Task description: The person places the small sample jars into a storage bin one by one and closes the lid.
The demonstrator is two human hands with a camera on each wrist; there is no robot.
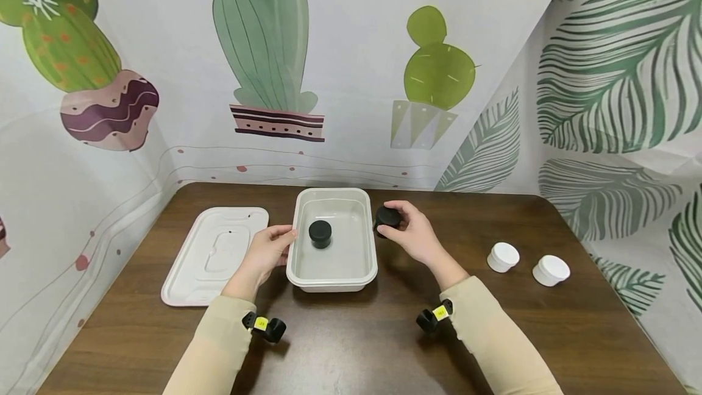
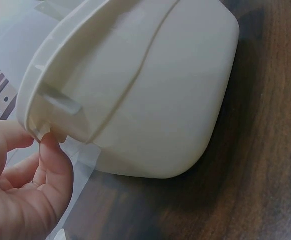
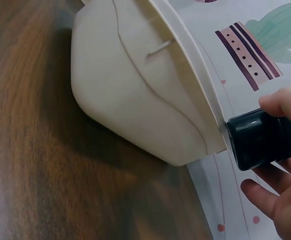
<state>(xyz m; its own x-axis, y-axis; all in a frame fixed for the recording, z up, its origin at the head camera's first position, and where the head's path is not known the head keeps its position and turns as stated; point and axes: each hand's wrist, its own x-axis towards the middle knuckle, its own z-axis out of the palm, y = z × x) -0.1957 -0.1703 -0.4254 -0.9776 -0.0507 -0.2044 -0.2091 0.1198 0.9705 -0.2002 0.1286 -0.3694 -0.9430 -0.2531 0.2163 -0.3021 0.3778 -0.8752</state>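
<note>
A pale rectangular plastic container (image 1: 333, 286) stands in the middle of the table, its top uncovered. Inside it, toward the left, sits a small black lidded jar (image 1: 320, 233). My left hand (image 1: 270, 247) pinches the container's left rim between thumb and fingers; the left wrist view shows the pinch (image 2: 33, 180) just under the lip. My right hand (image 1: 410, 233) holds a second black jar (image 1: 388, 217) by its sides, beside the right rim. In the right wrist view this black jar (image 3: 260, 140) is off the table, close against the rim.
A white rectangular lid (image 1: 186, 267) lies flat to the left of the container. Two small white jars (image 1: 503, 257) (image 1: 551, 270) stand at the right of the brown table (image 1: 351, 346). A patterned cloth backdrop (image 1: 356, 78) rises behind the table's back edge.
</note>
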